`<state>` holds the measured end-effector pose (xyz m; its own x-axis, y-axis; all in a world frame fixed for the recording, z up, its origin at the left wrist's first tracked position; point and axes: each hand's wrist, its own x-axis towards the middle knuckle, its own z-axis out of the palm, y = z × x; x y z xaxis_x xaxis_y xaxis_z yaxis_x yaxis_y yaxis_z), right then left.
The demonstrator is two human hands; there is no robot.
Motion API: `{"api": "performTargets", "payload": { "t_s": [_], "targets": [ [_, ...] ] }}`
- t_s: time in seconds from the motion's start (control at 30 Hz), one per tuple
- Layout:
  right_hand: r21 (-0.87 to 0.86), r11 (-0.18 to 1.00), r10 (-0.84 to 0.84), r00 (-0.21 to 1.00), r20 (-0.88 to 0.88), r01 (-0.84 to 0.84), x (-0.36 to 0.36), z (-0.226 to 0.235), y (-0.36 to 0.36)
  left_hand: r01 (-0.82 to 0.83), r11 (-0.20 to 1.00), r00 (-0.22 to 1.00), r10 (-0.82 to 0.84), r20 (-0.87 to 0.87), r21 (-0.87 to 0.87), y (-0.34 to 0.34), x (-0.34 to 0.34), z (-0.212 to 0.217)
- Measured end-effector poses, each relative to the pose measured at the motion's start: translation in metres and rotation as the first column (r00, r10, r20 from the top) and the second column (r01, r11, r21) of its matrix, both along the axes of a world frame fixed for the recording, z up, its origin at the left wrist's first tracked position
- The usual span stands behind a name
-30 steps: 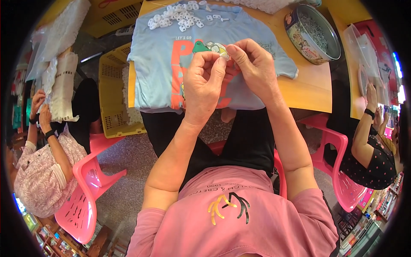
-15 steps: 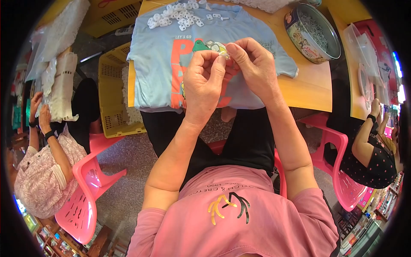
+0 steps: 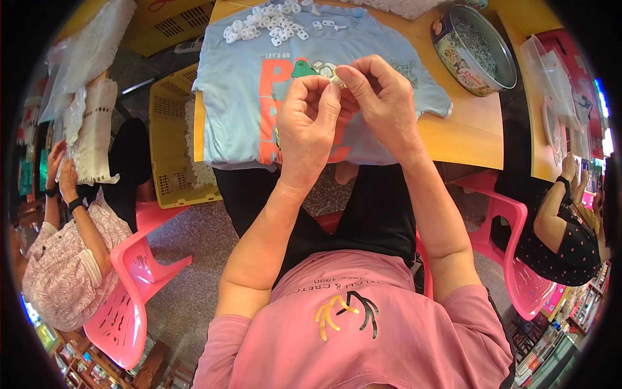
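Over a light blue T-shirt [image 3: 227,110] spread on the table, my two hands meet fingertip to fingertip. My left hand [image 3: 304,126] pinches a small white plastic piece [image 3: 335,80] between thumb and forefinger. My right hand [image 3: 385,107] is closed at the same piece, thumb and forefinger pressed to its far side; whether they also hold something tiny cannot be made out. A loose heap of small white plastic pieces with holes [image 3: 265,26] lies on the shirt's far left. Small grey metal pins [image 3: 405,70] lie on the shirt beyond my right hand.
An oval tin [image 3: 453,68] of grey metal pins stands at the table's far right. A yellow crate [image 3: 170,129] sits left of the wooden table [image 3: 470,139]. Pink chairs [image 3: 139,279] stand either side, with a person [image 3: 71,259] at left and another [image 3: 567,240] at right.
My right thumb and forefinger have shifted slightly left and closer against the white piece. My left hand stays almost where it was.
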<state>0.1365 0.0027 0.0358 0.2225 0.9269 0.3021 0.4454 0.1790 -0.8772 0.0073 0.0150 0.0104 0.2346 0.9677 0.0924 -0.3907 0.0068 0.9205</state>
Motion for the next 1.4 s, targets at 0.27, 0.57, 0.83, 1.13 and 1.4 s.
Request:
{"api": "performTargets", "payload": {
  "t_s": [0.27, 0.57, 0.83, 1.13, 1.4],
  "targets": [
    [-0.134, 0.990, 0.022, 0.981, -0.195, -0.048, 0.001, 0.003, 0.000, 0.014, 1.000, 1.000, -0.013, 0.017, -0.026, 0.000, -0.001, 0.005],
    [-0.097, 0.995, -0.008, 0.982, -0.188, -0.011, -0.001, 0.000, 0.001, 0.006, 1.000, 1.000, -0.005, -0.029, 0.009, 0.001, -0.002, 0.001],
    [-0.047, 0.999, -0.008, 0.992, -0.123, 0.003, -0.004, 0.002, 0.002, -0.010, 1.000, 0.999, 0.010, -0.034, 0.014, 0.000, -0.002, 0.004],
    [-0.007, 0.996, 0.084, 0.996, 0.024, -0.084, 0.008, 0.001, 0.006, 0.014, 1.000, 1.000, -0.014, -0.023, 0.019, 0.000, -0.002, 0.006],
    [0.146, 0.989, 0.012, 0.994, 0.109, -0.028, -0.002, -0.007, 0.008, -0.040, 0.997, 0.998, 0.043, -0.043, 0.064, -0.001, -0.001, 0.005]
  ]
}}
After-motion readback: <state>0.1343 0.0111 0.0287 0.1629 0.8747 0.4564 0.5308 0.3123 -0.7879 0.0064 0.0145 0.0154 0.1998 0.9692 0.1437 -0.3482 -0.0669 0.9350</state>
